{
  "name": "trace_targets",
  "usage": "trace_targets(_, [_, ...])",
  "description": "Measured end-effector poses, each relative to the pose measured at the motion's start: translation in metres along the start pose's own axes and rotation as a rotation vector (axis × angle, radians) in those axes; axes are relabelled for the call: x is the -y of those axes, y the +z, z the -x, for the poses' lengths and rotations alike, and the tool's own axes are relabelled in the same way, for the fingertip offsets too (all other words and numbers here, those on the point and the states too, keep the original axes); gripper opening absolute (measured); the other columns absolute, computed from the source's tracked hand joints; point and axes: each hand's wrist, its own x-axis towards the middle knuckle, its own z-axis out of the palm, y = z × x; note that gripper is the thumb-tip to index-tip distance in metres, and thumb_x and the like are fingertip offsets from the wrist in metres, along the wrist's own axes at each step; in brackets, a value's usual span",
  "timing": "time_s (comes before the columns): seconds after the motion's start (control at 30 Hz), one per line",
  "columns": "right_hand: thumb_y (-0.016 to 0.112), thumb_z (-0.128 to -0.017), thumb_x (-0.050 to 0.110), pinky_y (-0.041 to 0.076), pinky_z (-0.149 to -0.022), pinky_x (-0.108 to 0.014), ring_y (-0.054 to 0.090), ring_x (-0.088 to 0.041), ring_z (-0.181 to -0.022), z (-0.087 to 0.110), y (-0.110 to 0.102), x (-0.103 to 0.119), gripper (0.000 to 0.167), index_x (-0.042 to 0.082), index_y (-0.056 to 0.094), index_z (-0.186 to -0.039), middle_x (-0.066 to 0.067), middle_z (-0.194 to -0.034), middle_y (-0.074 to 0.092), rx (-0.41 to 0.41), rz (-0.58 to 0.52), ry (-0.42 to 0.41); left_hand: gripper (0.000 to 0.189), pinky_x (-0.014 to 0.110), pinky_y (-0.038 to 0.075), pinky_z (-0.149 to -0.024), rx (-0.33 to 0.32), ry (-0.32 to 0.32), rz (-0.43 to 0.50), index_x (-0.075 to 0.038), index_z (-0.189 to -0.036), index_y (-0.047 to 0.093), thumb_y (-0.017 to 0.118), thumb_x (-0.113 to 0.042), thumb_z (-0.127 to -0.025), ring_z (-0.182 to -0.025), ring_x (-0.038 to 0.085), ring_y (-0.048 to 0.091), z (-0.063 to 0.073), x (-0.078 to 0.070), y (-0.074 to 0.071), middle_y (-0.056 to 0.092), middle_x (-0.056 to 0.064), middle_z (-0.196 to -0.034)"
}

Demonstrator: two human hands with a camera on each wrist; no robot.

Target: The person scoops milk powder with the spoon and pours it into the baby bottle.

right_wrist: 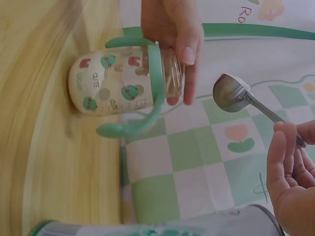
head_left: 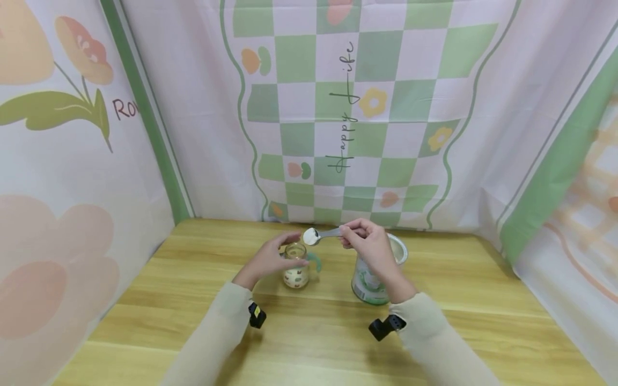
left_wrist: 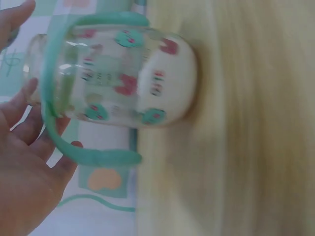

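Note:
In the head view my right hand [head_left: 369, 244] pinches the handle of a metal measuring spoon [head_left: 330, 232] heaped with white powder [head_left: 310, 236]. The spoon's bowl is above and just right of the mouth of a clear baby bottle [head_left: 295, 276]. The bottle stands upright with white contents at its bottom, printed patterns on its side and green handles [left_wrist: 106, 157]. My left hand [head_left: 270, 260] spreads around the bottle's neck, its fingers [left_wrist: 22, 105] fairly straight and right at the neck. In the right wrist view, the left thumb overlaps the neck.
A tall, open white-and-green tin [head_left: 367, 287] stands on the wooden table [head_left: 309, 343] below and behind my right forearm. Printed curtains [head_left: 203, 134] hang along the table's back and sides. A small black camera sits on each wrist.

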Motion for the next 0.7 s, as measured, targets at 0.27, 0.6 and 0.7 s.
trace_targets(0.27, [0.067, -0.099, 0.022, 0.059, -0.076, -0.030, 0.070, -0.017, -0.079, 0.001, 0.012, -0.005, 0.027, -0.004, 0.066, -0.108, -0.017, -0.092, 0.072, -0.016, 0.027, 0.007, 0.085, 0.056, 0.032, -0.112, -0.035, -0.080, 0.022, -0.021, -0.149, 0.046, 0.086, -0.047, -0.078, -0.138, 0.026, 0.040, 0.008, 0.013, 0.003, 0.048, -0.001, -0.149])
trace_targets(0.6, [0.067, -0.099, 0.020, 0.059, -0.073, -0.029, 0.071, -0.028, -0.082, 0.002, 0.024, -0.002, 0.022, -0.002, 0.067, -0.103, -0.018, -0.091, 0.073, -0.012, 0.088, -0.059, 0.082, 0.057, 0.038, -0.107, -0.036, -0.130, 0.069, -0.027, -0.145, 0.051, 0.085, -0.054, -0.075, -0.128, 0.026, 0.050, 0.008, 0.027, 0.006, 0.056, 0.000, -0.139])
trace_targets(0.7, [0.068, -0.099, 0.022, 0.059, -0.071, -0.029, 0.071, -0.029, -0.081, 0.000, 0.028, -0.008, 0.020, 0.003, 0.069, -0.101, -0.016, -0.088, 0.073, -0.018, 0.146, -0.092, 0.081, 0.060, 0.038, -0.106, -0.036, -0.132, 0.069, -0.024, -0.144, 0.052, 0.084, -0.054, -0.076, -0.126, 0.029, 0.052, 0.008, 0.029, 0.007, 0.059, 0.002, -0.136])
